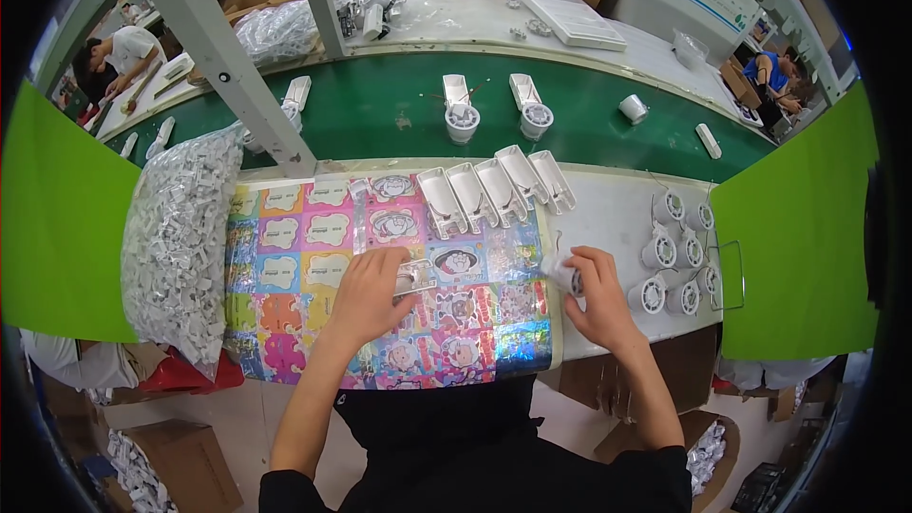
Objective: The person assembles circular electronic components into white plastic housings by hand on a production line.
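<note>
My left hand (366,296) is closed on a small white rectangular housing (416,277), its open inside facing up, just above the colourful printed mat (285,309). At the mat's right edge, my right hand (600,302) grips a white round lamp head (568,277), slightly blurred by motion. Beyond my hands, several white trough-shaped housings (476,192) lie side by side in a slanted row. To the right of my right hand, several white round lamp heads (659,252) stand grouped on the white tabletop, some with thin wires sticking up.
A bulging clear bag of small white parts (180,237) stands at the left. Past the table runs a green conveyor belt (380,114) carrying assembled lamps (462,122). Green panels (803,237) flank both sides. A metal post (223,57) rises at the left. Other people work farther off.
</note>
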Demonstrator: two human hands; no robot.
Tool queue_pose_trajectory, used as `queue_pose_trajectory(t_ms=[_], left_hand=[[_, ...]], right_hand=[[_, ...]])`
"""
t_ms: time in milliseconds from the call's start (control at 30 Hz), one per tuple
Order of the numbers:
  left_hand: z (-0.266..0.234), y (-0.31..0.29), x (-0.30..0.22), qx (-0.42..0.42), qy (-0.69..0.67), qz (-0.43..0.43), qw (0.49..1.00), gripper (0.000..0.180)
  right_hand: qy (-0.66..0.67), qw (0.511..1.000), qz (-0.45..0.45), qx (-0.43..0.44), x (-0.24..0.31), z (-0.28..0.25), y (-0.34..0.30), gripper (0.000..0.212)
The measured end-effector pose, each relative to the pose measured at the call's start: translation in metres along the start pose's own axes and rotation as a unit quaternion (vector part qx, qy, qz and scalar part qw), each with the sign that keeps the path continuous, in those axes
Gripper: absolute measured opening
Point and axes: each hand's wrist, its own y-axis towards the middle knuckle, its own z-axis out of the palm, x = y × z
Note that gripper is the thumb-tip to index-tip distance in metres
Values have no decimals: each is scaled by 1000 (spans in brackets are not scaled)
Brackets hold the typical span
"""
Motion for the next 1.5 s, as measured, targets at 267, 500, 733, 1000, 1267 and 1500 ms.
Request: queue_pose_trajectory(t_ms=[267,500,733,1000,1267,1500], left_hand=[[-22,-3,-28,152,-86,-110,978,63],[-40,-1,-53,179,-129,-59,974,63],[-47,-5,-62,182,-99,-61,977,66],[-46,-7,-68,196,-121,-77,970,67],[-38,-11,-68,146,-135,-32,979,62],[-38,-8,-73,90,-185,-58,977,47]], right_hand=[[7,996,74,39,-7,4,11,40],[71,983,-154,68,69,-6,10,45],[-39,962,-268,46,91,6,28,46],[-75,958,-275,37,103,12,27,41],[-101,955,-271,62,107,8,26,35],[-119,951,-286,9,111,11,26,30]])
